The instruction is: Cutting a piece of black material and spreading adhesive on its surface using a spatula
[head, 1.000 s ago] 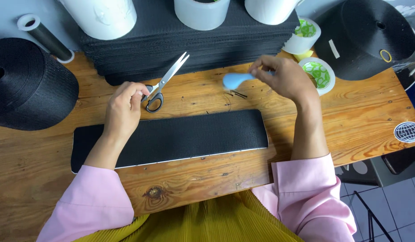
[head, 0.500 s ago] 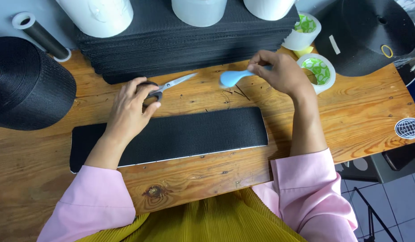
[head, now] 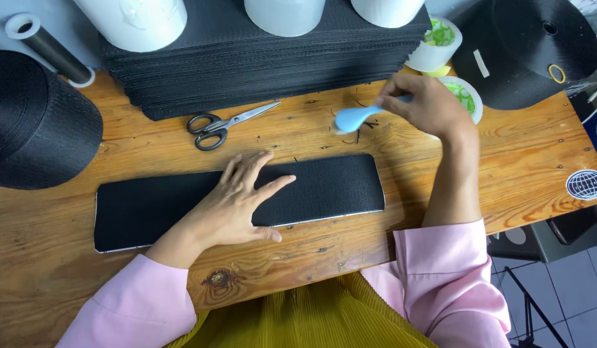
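A long black fabric strip [head: 324,187] with rounded corners lies flat on the wooden table [head: 517,161]. My left hand [head: 237,200] rests palm down on its middle with the fingers spread. My right hand [head: 427,103] is above the table behind the strip's right end and pinches the handle of a small light blue tool [head: 351,118], whose rounded end points left. A pair of scissors [head: 224,122] with black handles lies on the table behind the strip, apart from both hands.
A tall stack of black fabric pieces [head: 259,58] fills the back, with white rolls [head: 134,19] on it. A big black spool [head: 34,122] sits at the left, another [head: 530,45] at the back right. Two white cups [head: 437,45] with green stand near my right hand.
My left hand let go of the scissors, which now lie on the table, and came down flat onto the black strip. My right hand stayed near the blue tool.
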